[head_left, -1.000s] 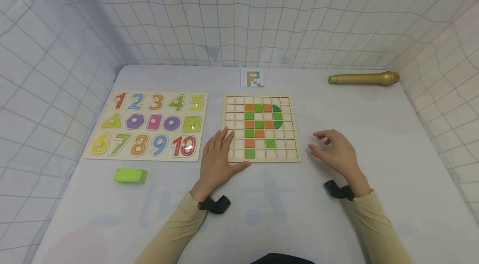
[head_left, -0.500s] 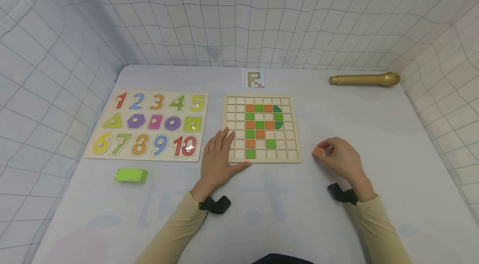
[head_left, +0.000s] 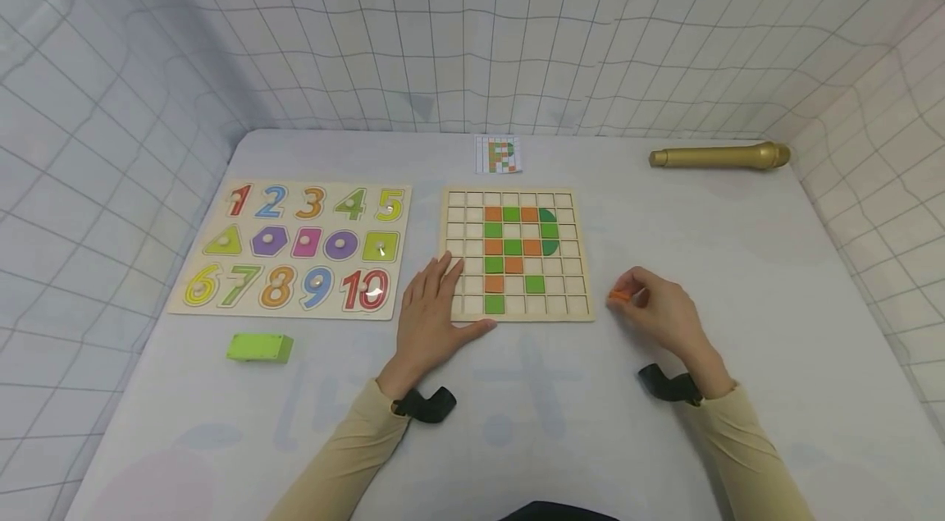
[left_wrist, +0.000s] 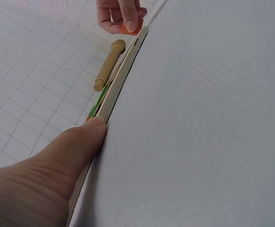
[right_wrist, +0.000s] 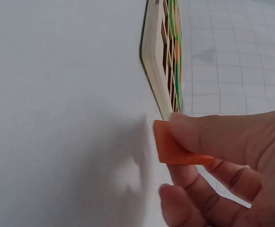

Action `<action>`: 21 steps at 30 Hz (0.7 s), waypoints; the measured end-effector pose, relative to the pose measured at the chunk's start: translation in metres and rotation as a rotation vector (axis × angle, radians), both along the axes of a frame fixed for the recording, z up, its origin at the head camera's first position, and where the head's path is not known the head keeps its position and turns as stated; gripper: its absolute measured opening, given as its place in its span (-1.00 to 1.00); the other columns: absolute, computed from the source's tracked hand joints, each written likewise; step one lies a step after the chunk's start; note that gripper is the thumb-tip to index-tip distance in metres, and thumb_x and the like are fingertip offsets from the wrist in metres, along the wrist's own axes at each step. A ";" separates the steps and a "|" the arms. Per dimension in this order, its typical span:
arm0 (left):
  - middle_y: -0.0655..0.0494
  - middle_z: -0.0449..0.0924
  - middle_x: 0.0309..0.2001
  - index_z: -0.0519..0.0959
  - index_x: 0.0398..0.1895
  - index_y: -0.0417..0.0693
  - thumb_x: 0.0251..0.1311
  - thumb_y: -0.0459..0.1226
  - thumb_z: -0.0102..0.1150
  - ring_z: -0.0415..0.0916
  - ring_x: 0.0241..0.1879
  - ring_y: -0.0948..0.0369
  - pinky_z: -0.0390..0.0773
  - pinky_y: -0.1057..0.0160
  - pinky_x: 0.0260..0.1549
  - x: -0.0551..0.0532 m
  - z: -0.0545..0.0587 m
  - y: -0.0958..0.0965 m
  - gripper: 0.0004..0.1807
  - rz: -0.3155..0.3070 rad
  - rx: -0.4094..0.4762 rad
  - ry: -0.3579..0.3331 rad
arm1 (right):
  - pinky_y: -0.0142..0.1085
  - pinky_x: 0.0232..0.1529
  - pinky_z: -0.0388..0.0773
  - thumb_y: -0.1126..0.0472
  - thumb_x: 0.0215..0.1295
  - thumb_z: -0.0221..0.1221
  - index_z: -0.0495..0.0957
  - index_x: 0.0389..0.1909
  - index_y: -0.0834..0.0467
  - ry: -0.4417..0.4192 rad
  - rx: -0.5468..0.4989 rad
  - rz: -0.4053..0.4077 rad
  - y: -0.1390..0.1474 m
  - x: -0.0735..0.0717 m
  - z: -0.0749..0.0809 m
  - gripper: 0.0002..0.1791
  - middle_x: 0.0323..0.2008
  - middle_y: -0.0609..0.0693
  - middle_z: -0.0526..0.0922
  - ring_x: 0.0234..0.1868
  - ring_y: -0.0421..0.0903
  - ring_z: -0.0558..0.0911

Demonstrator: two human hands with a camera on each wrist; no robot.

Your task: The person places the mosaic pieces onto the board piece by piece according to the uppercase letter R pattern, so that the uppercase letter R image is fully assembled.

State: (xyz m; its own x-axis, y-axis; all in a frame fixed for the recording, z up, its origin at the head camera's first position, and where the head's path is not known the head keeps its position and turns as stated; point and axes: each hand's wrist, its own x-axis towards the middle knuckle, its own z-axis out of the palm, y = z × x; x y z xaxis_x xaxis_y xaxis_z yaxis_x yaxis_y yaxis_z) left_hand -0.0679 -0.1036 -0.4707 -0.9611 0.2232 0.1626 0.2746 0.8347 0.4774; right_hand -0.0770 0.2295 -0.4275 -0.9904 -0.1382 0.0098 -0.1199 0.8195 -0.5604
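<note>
A wooden grid board [head_left: 546, 318] lies in the middle of the table, with green and orange tiles set in several of its squares. My left hand [head_left: 430, 320] rests on its left side with fingers extended, the thumb along the front edge. Right of the board, my right hand [head_left: 660, 314] pinches a flat orange tile [right_wrist: 168, 144] between thumb and fingers, held apart from the board in the right wrist view. Part of that tile is hidden by the thumb. A small card [head_left: 499, 154] with a similar coloured pattern lies behind the board.
On the left lies a number-and-shape puzzle board [head_left: 295, 258] with knobbed pieces. A light green block [head_left: 258, 347] sits in front of it. The gold microphone-shaped object [head_left: 719, 156] lies at the back right. Grid-patterned cloth walls [head_left: 517, 29] enclose the table's back and sides.
My right hand, its fingers apart one second ago, came to hold an orange tile by half a second ago. It has since shifted slightly left. My left hand stays on the board.
</note>
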 end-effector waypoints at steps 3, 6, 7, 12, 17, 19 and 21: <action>-0.03 -0.01 0.45 0.14 0.44 -0.09 -0.11 0.27 0.30 -0.14 0.41 0.01 -0.12 -0.01 0.31 0.000 0.000 0.000 0.10 0.002 0.000 -0.005 | -0.30 -0.55 0.33 0.19 0.10 0.37 0.54 -0.36 0.12 0.031 -0.040 0.009 -0.008 -0.001 -0.001 -0.81 -0.47 -0.06 0.57 -0.51 -0.11 0.45; -0.04 -0.01 0.45 0.14 0.44 -0.09 -0.11 0.27 0.30 -0.14 0.41 0.01 -0.12 -0.01 0.31 0.001 0.001 0.000 0.10 0.002 0.002 -0.009 | -0.33 -0.60 0.29 0.18 0.07 0.39 0.52 -0.38 0.12 0.041 -0.084 0.027 -0.015 -0.003 -0.001 -0.78 -0.51 -0.08 0.54 -0.56 -0.12 0.41; -0.03 -0.01 0.45 0.14 0.44 -0.09 -0.11 0.27 0.30 -0.14 0.41 0.01 -0.13 -0.01 0.31 0.001 0.001 0.000 0.10 0.002 0.002 -0.010 | -0.33 -0.61 0.28 0.18 0.07 0.39 0.52 -0.39 0.12 0.042 -0.096 0.037 -0.018 -0.004 -0.001 -0.78 -0.51 -0.09 0.53 -0.57 -0.13 0.40; -0.03 -0.02 0.45 0.13 0.45 -0.08 -0.11 0.27 0.30 -0.14 0.41 0.01 -0.12 -0.01 0.31 0.001 0.000 0.000 0.10 0.002 -0.003 -0.004 | -0.35 -0.61 0.28 0.17 0.05 0.40 0.51 -0.38 0.10 0.012 -0.138 0.099 -0.030 -0.007 -0.001 -0.76 -0.50 -0.11 0.54 -0.58 -0.14 0.40; -0.03 -0.01 0.45 0.14 0.44 -0.08 -0.11 0.27 0.30 -0.14 0.41 0.02 -0.12 -0.01 0.31 0.000 0.000 -0.001 0.10 -0.002 0.005 0.006 | -0.34 -0.58 0.31 0.14 0.05 0.40 0.52 -0.36 0.07 -0.050 -0.163 0.140 -0.041 -0.008 0.000 -0.75 -0.48 -0.13 0.54 -0.55 -0.14 0.42; -0.04 0.00 0.44 0.15 0.44 -0.09 -0.11 0.27 0.30 -0.13 0.41 0.02 -0.11 -0.01 0.31 0.000 -0.001 -0.001 0.10 -0.004 0.007 0.010 | -0.33 -0.57 0.31 0.13 0.04 0.41 0.52 -0.35 0.07 -0.065 -0.163 0.151 -0.043 -0.009 0.000 -0.75 -0.48 -0.13 0.54 -0.54 -0.14 0.42; -0.04 0.00 0.44 0.15 0.44 -0.10 -0.11 0.27 0.30 -0.13 0.41 0.01 -0.11 -0.01 0.31 0.001 -0.001 -0.001 0.10 -0.005 0.008 0.014 | -0.33 -0.56 0.31 0.13 0.04 0.41 0.53 -0.35 0.07 -0.071 -0.160 0.165 -0.046 -0.009 0.001 -0.75 -0.49 -0.14 0.54 -0.54 -0.13 0.42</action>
